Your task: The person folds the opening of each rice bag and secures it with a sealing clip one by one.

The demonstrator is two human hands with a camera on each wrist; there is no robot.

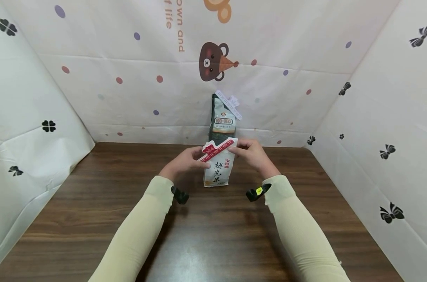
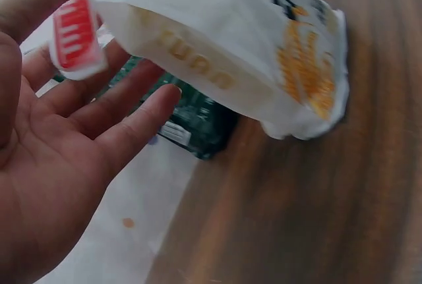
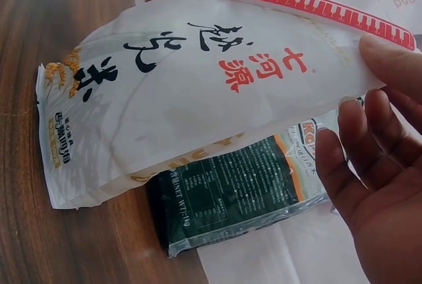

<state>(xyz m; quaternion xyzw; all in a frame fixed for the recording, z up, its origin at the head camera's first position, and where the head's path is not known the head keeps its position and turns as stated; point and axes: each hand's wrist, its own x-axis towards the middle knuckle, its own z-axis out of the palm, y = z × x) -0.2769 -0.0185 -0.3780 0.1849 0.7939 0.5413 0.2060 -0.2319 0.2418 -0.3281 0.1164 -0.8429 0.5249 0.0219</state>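
Observation:
A white rice bag (image 1: 217, 170) with black and red characters stands upright on the wooden table. Across its top sits a slanted red clip (image 3: 297, 0) with a piano-key pattern and "Music" lettering. My left hand (image 1: 186, 161) pinches the clip's lower left end, thumb in front and fingers behind, as the left wrist view shows. At the upper right corner, my right hand (image 1: 250, 154) pinches the bag and clip end between thumb and index finger; its other fingers hang loosely behind. Close behind stands a dark green KO-KO bag (image 1: 223, 125), partly hidden, with a white clip (image 1: 228, 105) across its top.
The brown table (image 1: 129, 219) ends at a white patterned back curtain (image 1: 157, 98), just behind the green bag. White sheets also rise on the left (image 1: 26, 98) and right (image 1: 372, 117). A black wrist camera (image 1: 180, 195) is strapped below each hand.

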